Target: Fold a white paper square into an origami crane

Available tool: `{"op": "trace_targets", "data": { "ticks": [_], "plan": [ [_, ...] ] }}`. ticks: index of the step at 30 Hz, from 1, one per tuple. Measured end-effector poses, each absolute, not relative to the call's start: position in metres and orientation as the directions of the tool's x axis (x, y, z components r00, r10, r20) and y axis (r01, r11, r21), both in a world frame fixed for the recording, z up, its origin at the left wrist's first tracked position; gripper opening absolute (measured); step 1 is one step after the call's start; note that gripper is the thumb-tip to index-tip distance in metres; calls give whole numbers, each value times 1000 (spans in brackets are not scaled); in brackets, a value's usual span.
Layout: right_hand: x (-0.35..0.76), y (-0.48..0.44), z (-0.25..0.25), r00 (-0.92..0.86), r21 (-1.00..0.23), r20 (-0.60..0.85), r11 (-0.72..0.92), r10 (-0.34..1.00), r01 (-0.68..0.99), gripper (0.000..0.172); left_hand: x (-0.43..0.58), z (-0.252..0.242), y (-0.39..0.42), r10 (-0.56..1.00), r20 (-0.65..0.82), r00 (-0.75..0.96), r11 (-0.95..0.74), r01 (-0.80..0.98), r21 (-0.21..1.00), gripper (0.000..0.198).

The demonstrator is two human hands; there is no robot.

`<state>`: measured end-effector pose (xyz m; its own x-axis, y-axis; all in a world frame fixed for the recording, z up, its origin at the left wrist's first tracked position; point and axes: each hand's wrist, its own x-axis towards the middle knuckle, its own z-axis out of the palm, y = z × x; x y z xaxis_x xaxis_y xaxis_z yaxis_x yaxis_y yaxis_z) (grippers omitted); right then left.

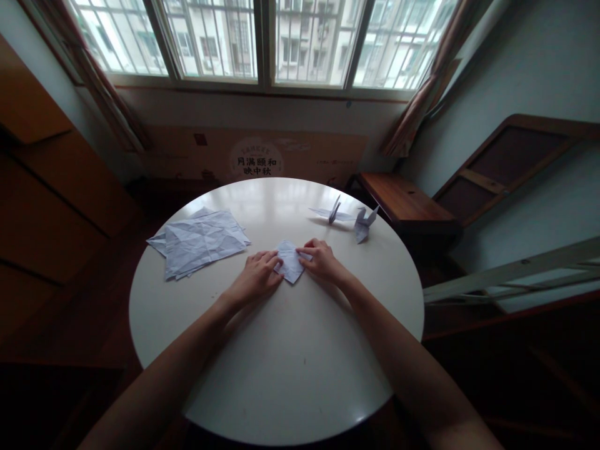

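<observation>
A small white folded paper lies near the middle of the round table, one corner pointing toward me. On its left edge, the fingers of my left hand are closed, thumb and fingertips at the paper. My right hand pinches a flap at the paper's right side. Beyond my right hand stand two folded paper cranes, one with long thin points and one with raised wings. Left of my left hand lies a stack of creased white paper sheets.
The white round table has a glossy top and a curved edge. Behind it, a printed cardboard panel leans under the barred window. A wooden bench stands at the right, and wooden cabinets at the left.
</observation>
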<state>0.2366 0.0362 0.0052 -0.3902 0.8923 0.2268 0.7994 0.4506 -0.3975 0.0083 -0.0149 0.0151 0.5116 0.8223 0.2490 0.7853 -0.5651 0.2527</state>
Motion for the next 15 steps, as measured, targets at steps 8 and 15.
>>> {"op": "trace_targets", "data": {
  "ticks": [8, 15],
  "plan": [
    [236, 36, 7, -403, -395, 207, 453, 892, 799, 30, 11, 9, -13, 871, 239, 430, -472, 866, 165, 40],
    [236, 33, 11, -404, -392, 185, 445, 896, 806, 31, 9, 9, -13, 882, 238, 406, -453, 870, 196, 42]
  ]
}}
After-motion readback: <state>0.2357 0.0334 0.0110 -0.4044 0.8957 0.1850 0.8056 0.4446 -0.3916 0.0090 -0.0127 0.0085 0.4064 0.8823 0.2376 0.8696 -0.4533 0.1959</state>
